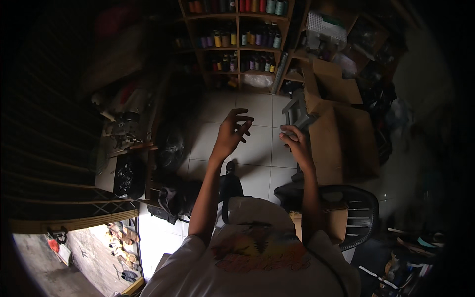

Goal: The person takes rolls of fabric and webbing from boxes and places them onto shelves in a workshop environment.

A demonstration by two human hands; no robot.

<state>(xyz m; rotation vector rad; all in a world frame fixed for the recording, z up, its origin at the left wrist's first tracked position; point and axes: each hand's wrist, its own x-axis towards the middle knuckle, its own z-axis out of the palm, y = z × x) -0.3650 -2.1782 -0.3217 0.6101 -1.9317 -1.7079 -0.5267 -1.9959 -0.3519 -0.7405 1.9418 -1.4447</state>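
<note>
My left hand (231, 132) is raised in front of me over the tiled floor (257, 148). Its fingers are loosely bent and apart, and I see nothing in them. Farther right, my right hand (295, 142) is held up at a similar height, fingers half curled with gaps between them, also without any visible object. In the picture it lies close to a grey plastic stool (297, 111) and an open cardboard box (341, 143), but I cannot tell that it touches either. The two hands are apart from each other.
Shelves (237, 48) with several coloured thread cones stand ahead. A sewing machine (123, 126) is on a table at the left, with black bags nearby. A black plastic chair (366, 218) holding cardboard is at my right. Several pairs of footwear (123, 242) lie by the bright doorway.
</note>
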